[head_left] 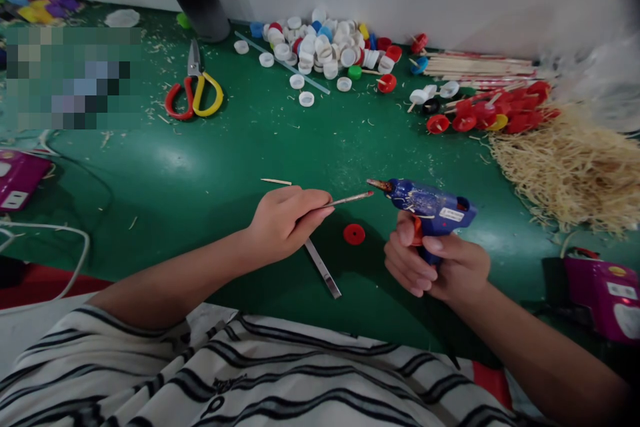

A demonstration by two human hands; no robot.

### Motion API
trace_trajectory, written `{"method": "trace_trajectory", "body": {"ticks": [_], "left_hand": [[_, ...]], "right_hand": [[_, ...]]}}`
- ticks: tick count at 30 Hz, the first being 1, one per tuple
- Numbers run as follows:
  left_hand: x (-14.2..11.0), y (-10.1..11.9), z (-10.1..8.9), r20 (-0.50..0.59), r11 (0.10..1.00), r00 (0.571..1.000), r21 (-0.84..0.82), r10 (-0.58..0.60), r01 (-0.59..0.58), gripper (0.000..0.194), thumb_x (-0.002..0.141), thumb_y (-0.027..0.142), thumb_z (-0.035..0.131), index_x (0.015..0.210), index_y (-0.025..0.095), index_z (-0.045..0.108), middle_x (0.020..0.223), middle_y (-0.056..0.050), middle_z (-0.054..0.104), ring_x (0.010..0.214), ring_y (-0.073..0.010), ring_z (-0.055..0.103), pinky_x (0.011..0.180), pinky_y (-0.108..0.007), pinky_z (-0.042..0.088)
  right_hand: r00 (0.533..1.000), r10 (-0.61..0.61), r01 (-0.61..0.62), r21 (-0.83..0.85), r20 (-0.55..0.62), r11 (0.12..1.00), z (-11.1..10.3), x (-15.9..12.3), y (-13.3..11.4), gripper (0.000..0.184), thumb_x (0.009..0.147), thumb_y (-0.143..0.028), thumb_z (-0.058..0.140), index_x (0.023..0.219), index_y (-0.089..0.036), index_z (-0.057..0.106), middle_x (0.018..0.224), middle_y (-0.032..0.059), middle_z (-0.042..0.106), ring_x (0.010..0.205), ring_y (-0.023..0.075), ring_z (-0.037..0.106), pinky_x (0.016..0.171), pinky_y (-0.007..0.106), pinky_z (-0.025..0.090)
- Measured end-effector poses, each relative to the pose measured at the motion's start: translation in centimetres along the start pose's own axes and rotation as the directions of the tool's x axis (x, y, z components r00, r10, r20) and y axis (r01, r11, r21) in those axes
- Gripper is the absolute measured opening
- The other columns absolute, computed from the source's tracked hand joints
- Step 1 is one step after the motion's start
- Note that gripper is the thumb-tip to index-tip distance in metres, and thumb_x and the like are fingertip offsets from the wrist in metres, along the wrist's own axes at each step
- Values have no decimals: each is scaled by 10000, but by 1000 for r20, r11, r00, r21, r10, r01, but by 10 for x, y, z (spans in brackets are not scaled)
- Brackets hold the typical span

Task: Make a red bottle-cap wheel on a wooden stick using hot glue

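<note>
My left hand (287,223) is closed in a pinch around a thin stick (350,199), whose reddish tip points right. In my right hand (435,263) is a blue hot glue gun (425,200), gripped by its handle with fingers around the orange trigger. The gun's nozzle comes close to the stick's tip; whether they touch I cannot tell. A red bottle cap (355,234) with a dark centre hole lies on the table between my hands. Partly behind my left hand is a slim metal cutter knife (324,269), and a short pointed stick (276,181) lies just beyond.
White and coloured bottle caps (320,47) are heaped at the back of the green table (240,153). Scissors (195,87) lie back left. Red caps on sticks (485,113), wooden sticks (475,67) and pale shredded fibre (570,167) fill the right. Purple devices (607,297) flank both sides.
</note>
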State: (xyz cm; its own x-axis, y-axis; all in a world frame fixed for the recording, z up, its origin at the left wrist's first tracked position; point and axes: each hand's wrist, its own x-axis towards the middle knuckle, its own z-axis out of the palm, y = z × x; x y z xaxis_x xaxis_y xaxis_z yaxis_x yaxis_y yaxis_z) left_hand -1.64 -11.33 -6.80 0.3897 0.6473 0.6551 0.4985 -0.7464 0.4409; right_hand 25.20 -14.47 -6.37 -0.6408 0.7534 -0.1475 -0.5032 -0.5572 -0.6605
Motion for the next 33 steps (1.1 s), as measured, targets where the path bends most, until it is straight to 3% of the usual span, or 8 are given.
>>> {"method": "trace_trajectory", "body": {"ticks": [7, 21, 33], "left_hand": [[-1, 0, -1, 10, 999, 999, 37, -39, 38, 171, 1042, 243, 566, 956, 177, 699, 681, -3, 717, 564, -102, 622, 570, -224, 476], [2, -1, 0, 1, 999, 1000, 17, 31, -31, 158, 1048, 235, 579, 953, 169, 685, 689, 17, 716, 545, -84, 581, 556, -220, 450], [0, -1, -1, 29, 996, 996, -27, -81, 82, 203, 1057, 263, 560, 964, 163, 711, 694, 5, 726, 576, -90, 642, 580, -201, 486]], "right_hand": [[999, 45, -45, -12, -3, 999, 2, 0, -1, 167, 874, -404, 715, 923, -248, 677, 493, -98, 376, 382, 89, 318, 392, 197, 385], [1000, 18, -18, 20, -4, 1000, 1, -1, -1, 150, 899, -370, 682, 960, -238, 718, 504, -96, 367, 390, 92, 305, 398, 191, 376], [998, 22, -25, 56, 65, 998, -3, -1, -1, 163, 918, -345, 658, 989, -211, 719, 502, -95, 367, 398, 87, 331, 393, 182, 391]]}}
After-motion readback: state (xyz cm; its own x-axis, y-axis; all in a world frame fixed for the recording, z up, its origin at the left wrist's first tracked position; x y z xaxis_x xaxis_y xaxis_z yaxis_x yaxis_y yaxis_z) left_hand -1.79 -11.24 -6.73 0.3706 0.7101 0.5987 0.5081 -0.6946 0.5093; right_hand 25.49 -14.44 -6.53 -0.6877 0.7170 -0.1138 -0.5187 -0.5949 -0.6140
